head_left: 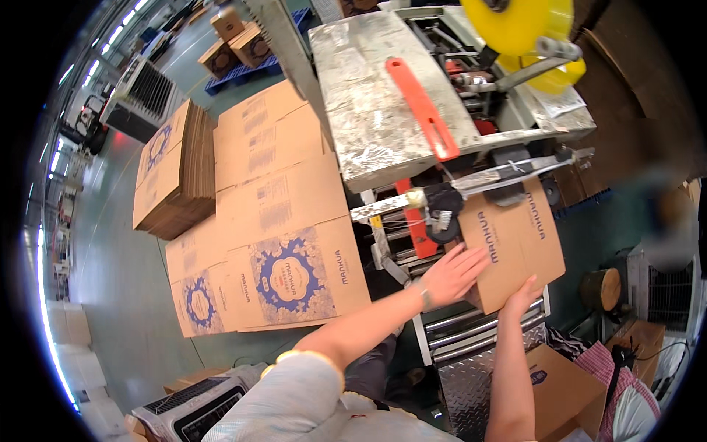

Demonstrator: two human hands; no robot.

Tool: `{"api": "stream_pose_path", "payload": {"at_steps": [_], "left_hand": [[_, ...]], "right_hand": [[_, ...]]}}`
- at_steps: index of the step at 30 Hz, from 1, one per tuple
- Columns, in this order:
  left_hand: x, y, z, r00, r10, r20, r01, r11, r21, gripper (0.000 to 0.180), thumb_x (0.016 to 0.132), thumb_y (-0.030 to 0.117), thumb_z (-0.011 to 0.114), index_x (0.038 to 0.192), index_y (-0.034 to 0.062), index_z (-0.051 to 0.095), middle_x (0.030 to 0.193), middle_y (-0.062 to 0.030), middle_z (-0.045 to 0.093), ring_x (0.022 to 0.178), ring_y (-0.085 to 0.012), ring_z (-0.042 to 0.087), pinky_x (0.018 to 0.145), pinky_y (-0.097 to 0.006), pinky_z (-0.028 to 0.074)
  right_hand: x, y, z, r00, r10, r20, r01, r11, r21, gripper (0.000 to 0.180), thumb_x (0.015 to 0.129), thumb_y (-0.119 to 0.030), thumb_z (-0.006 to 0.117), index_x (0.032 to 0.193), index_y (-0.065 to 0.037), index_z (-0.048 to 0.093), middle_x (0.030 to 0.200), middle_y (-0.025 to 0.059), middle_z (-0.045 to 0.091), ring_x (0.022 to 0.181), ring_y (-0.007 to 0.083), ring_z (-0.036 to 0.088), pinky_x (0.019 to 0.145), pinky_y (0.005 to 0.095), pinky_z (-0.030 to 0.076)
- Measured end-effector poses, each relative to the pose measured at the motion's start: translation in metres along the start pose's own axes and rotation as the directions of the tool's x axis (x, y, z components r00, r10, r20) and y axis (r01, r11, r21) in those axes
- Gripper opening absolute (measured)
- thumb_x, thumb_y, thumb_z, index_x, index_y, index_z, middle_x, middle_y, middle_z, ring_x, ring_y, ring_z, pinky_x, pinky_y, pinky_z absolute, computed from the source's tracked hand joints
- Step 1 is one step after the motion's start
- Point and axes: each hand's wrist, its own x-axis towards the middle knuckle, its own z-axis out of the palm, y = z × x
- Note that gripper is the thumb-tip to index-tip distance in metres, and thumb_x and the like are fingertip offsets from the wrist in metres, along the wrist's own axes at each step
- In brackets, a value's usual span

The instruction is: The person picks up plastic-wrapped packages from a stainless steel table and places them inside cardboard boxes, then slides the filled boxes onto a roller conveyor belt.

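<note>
A brown cardboard box (519, 243) with dark blue lettering lies tilted at the near end of a carton sealing machine (353, 118), its far end under the machine's arm. My left hand (455, 275) rests with its fingers stretched out along the box's left edge. At the near right corner, my right hand (518, 298) grips the box; part of its fingers is hidden. Below the box run metal rollers (449, 342). An orange-red bar (420, 107) crosses the machine's worn top, and a yellow tape roll (515, 26) sits above.
Flattened printed cartons (287, 214) are spread to the left, beside a thick stack of folded cartons (195, 158). At the lower right stands an open cardboard box (563, 390), near a person's checked red cloth (600, 368). Boxes on a blue pallet (243, 74) stand farther back.
</note>
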Motion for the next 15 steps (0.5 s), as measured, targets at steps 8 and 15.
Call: {"api": "stream_pose_path", "payload": {"at_steps": [8,15], "left_hand": [[-0.293,-0.059,0.030,0.658,-0.496,0.566,0.188,0.837,0.514,0.061,0.091,0.023,0.057,0.149,0.0068,0.046,0.161,-0.0158,0.035,0.150,-0.0287,0.032,0.123,-0.054,0.022],[-0.293,-0.099,0.029,0.567,-0.395,0.723,-0.073,0.850,0.521,0.066,0.089,0.031,0.066,0.147,0.0082,0.046,0.155,-0.0131,0.043,0.148,-0.0284,0.033,0.124,-0.052,0.019]], "right_hand": [[0.022,-0.022,0.013,0.885,0.301,0.355,-0.278,0.954,-0.114,0.068,0.106,-0.045,0.049,0.161,-0.018,0.020,0.150,0.0168,0.046,0.131,0.0250,0.053,0.106,0.0377,0.044],[-0.135,0.059,-0.087,0.535,0.746,0.395,-0.488,0.655,-0.577,0.050,0.099,-0.028,0.066,0.138,0.000,0.052,0.121,0.0164,0.067,0.111,0.0276,0.067,0.103,0.0396,0.051]]}}
